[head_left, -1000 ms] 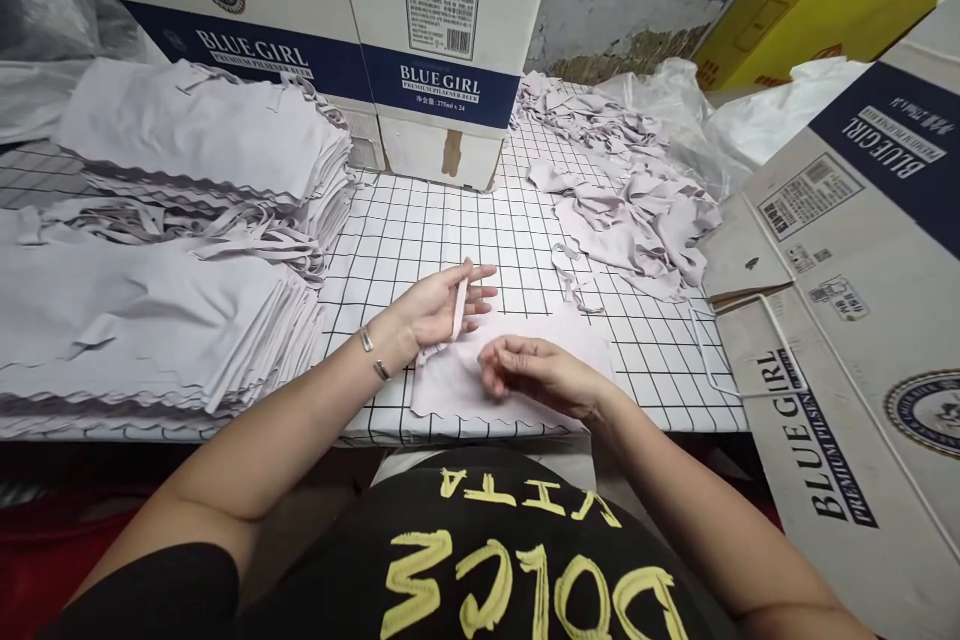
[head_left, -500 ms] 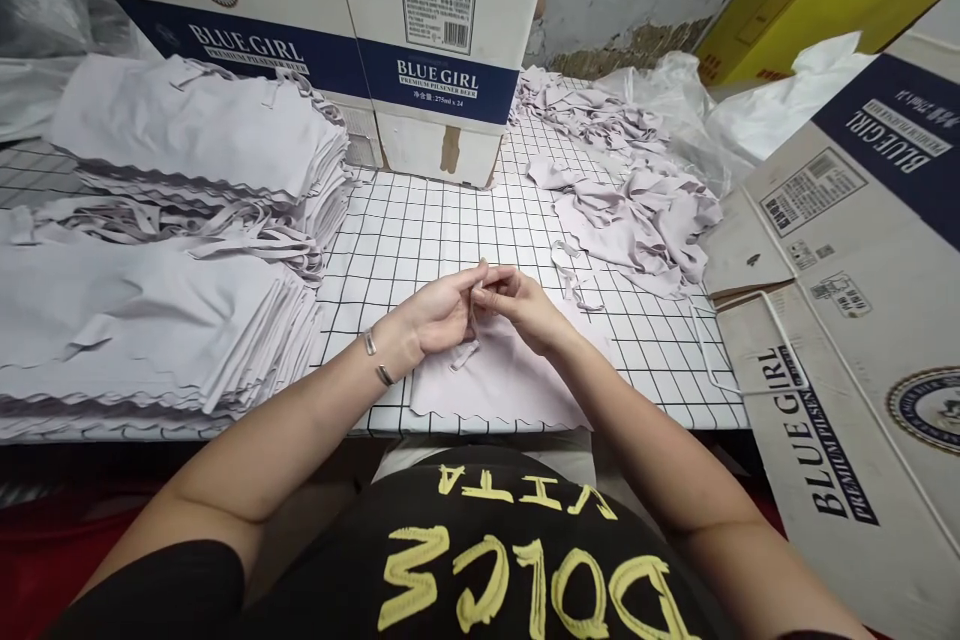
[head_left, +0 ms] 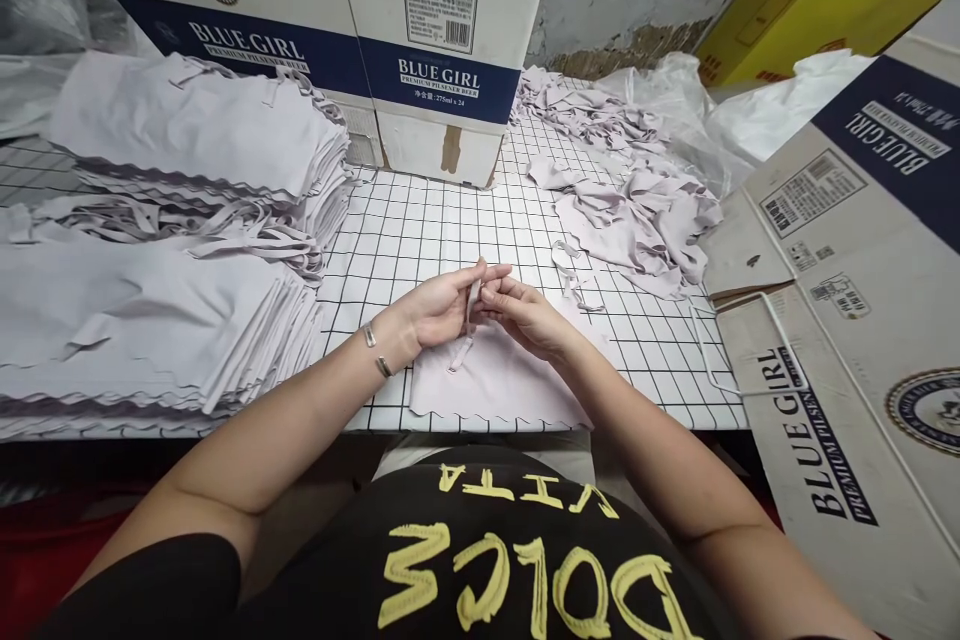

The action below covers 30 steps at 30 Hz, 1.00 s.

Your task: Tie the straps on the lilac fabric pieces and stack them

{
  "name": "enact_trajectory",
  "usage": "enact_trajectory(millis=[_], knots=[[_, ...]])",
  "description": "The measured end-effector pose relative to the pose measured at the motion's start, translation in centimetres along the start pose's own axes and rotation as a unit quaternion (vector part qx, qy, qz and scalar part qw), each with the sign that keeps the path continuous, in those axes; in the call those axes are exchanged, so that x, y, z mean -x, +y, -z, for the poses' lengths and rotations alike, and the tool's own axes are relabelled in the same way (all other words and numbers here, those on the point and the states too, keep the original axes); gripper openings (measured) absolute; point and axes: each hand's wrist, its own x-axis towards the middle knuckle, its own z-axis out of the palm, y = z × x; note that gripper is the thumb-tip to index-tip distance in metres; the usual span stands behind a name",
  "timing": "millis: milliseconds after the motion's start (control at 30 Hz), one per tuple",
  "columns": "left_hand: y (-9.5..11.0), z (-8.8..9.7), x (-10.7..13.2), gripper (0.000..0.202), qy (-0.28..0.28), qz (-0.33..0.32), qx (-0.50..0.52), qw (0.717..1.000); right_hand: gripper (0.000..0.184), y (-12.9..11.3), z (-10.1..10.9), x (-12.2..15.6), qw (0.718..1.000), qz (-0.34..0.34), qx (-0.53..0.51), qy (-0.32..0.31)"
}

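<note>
A pale pink garment [head_left: 502, 385] with a wavy hem lies on the table at its front edge, under my hands. Its thin fabric strap [head_left: 472, 305] rises between them. My left hand [head_left: 450, 305] is closed on the strap, pinching it near the thumb, and wears a silver cuff at the wrist. Close against it, my right hand [head_left: 525, 315] is pinched at the same strap, thumb against fingers. The strap's lower end lies over the garment. What the right fingertips grip is partly hidden.
Folded stacks of similar garments [head_left: 127, 320] stand on the left. Loose crumpled garments [head_left: 637, 220] lie at the right on the grid-patterned table [head_left: 405, 240]. One beer carton [head_left: 442, 90] stands at the back, another carton [head_left: 817, 260] at the right beside a white wire frame [head_left: 712, 385].
My right hand has shifted slightly down and right from the left fingertips. More of the strap now shows between the hands.
</note>
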Motion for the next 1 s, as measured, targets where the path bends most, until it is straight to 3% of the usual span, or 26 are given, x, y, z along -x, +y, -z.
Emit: enact_trajectory(millis=[100,300,467,733,800,867,900,1000], knots=[[0.2,-0.2,-0.1,0.033,-0.01,-0.008,-0.01,1.0,0.033,0.2,-0.1,-0.1,0.999,-0.002,-0.028,0.024],[0.4,0.7,-0.5,0.041,-0.011,0.045,-0.025,0.999,0.027,0.9,0.3,0.3,0.996,-0.043,0.05,-0.064],[1.3,1.5,-0.4,0.038,0.062,0.05,-0.034,0.996,0.026,0.1,1.2,2.6,0.98,-0.091,0.117,-0.137],[2.1,2.7,-1.2,0.038,0.097,0.051,-0.059,0.992,0.032,0.6,4.0,5.2,0.964,-0.216,0.106,-0.115],[2.1,2.9,-1.2,0.039,0.114,0.039,-0.116,0.986,0.03,0.4,4.2,5.2,0.964,-0.223,0.113,-0.093],[1.8,2.9,-0.7,0.044,0.171,0.009,-0.261,0.95,0.028,0.1,4.3,5.0,0.975,-0.193,0.103,-0.025],[1.5,2.9,-0.3,0.048,0.206,-0.017,-0.36,0.91,0.027,-0.2,4.4,4.7,0.981,-0.171,0.09,0.019],[-0.3,2.9,1.1,0.045,0.248,-0.113,-0.63,0.728,0.027,-0.9,4.7,3.7,0.986,-0.111,0.036,0.118]])
